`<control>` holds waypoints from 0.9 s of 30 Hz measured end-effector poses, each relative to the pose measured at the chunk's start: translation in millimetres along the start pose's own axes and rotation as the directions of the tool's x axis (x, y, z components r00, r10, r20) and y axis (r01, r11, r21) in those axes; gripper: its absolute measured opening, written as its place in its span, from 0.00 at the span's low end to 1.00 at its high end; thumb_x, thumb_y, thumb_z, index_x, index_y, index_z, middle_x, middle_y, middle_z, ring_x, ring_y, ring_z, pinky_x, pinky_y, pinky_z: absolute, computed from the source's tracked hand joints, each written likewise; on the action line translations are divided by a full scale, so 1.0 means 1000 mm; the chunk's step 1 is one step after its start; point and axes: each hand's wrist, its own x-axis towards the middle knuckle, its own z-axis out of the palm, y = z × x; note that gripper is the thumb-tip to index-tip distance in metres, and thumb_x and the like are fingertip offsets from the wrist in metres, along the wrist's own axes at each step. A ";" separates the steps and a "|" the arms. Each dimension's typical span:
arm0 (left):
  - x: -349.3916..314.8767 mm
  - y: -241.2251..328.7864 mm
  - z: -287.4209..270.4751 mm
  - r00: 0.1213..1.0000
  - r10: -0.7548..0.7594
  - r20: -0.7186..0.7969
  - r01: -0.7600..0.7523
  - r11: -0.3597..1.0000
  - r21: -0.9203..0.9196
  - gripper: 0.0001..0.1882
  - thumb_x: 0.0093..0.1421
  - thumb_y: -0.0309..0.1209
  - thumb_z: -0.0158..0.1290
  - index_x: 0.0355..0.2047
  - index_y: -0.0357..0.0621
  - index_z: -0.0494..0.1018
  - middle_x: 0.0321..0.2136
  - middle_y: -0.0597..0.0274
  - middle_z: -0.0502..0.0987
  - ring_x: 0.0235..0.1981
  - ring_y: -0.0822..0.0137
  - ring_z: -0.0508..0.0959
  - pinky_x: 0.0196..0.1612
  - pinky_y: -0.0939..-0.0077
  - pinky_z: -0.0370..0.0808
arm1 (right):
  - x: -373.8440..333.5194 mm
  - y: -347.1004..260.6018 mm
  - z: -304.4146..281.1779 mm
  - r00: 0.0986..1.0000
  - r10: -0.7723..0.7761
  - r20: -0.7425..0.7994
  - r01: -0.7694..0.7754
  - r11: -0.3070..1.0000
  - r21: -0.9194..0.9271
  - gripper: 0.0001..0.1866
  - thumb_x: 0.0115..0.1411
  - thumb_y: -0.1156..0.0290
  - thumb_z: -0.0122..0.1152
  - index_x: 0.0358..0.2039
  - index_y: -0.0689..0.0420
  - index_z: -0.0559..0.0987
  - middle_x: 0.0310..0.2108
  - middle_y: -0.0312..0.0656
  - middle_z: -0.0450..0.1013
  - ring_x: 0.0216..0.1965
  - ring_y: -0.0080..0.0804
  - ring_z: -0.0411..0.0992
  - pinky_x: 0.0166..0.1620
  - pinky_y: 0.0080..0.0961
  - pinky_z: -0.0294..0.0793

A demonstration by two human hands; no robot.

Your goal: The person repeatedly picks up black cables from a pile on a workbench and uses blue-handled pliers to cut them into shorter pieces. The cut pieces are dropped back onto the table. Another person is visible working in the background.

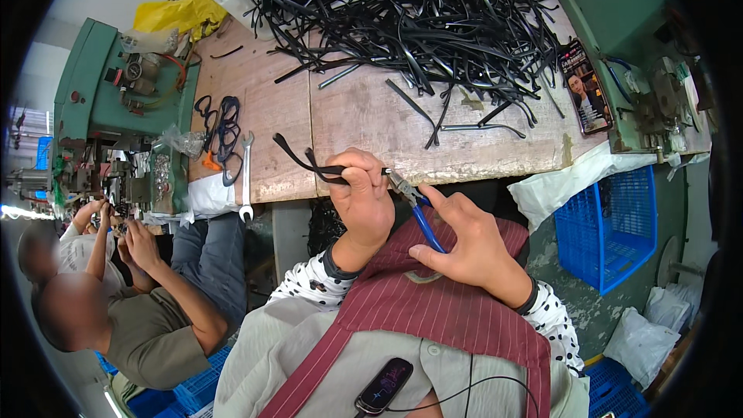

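My left hand [362, 200] pinches a pair of black eyeglass temples [298, 158] just above the bench's front edge, their curved tips pointing left. In my right hand [476, 241] are pliers [426, 226] with blue handles. Their metal jaws meet the short dark end that sticks out to the right of my left fingers. Whether the jaws are closed on it I cannot tell. Beyond both hands lies a large heap of black eyeglass temples [418, 23], with several loose ones at its near side.
A wrench [247, 174] and dark-handled scissors [224, 128] lie left on the wooden bench [271, 112]. Green machines [97, 101] flank the bench. A blue crate [580, 240] stands below right, near white bags [641, 344]. Two people work at the left, one a seated person [155, 325].
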 end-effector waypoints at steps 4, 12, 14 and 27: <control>-0.004 -0.005 0.003 0.999 0.031 -0.029 -0.027 0.993 0.113 0.16 0.70 0.44 0.44 0.35 0.44 0.64 0.24 0.68 0.63 0.21 0.79 0.59 0.23 0.86 0.56 | 0.001 0.002 -0.001 1.000 0.005 0.026 -0.004 0.999 -0.037 0.42 0.43 0.57 0.74 0.59 0.57 0.71 0.30 0.46 0.70 0.27 0.42 0.73 0.31 0.34 0.74; 0.008 0.003 -0.006 0.877 -0.459 -0.143 0.440 0.886 -0.143 0.16 0.71 0.46 0.42 0.35 0.48 0.65 0.23 0.71 0.63 0.19 0.82 0.57 0.22 0.88 0.56 | 0.001 0.007 0.002 0.993 0.091 0.073 -0.094 0.995 0.043 0.40 0.46 0.61 0.73 0.59 0.59 0.71 0.28 0.48 0.72 0.27 0.42 0.74 0.34 0.34 0.76; 0.009 0.000 -0.007 0.862 -0.490 -0.131 0.462 0.865 -0.196 0.14 0.72 0.44 0.42 0.37 0.48 0.66 0.23 0.70 0.64 0.20 0.81 0.58 0.23 0.86 0.58 | 0.002 0.007 0.002 0.989 0.127 0.077 -0.132 0.990 0.057 0.40 0.46 0.61 0.73 0.60 0.59 0.71 0.28 0.47 0.73 0.28 0.42 0.74 0.35 0.34 0.76; 0.104 -0.072 -0.026 0.734 -0.318 0.600 -0.554 0.231 0.800 0.19 0.46 0.15 0.55 0.39 0.48 0.77 0.43 0.62 0.72 0.40 0.54 0.77 0.38 0.64 0.75 | -0.011 0.014 -0.004 0.993 0.118 0.015 -0.119 0.989 0.082 0.44 0.45 0.60 0.75 0.63 0.54 0.68 0.30 0.43 0.70 0.27 0.34 0.69 0.33 0.29 0.72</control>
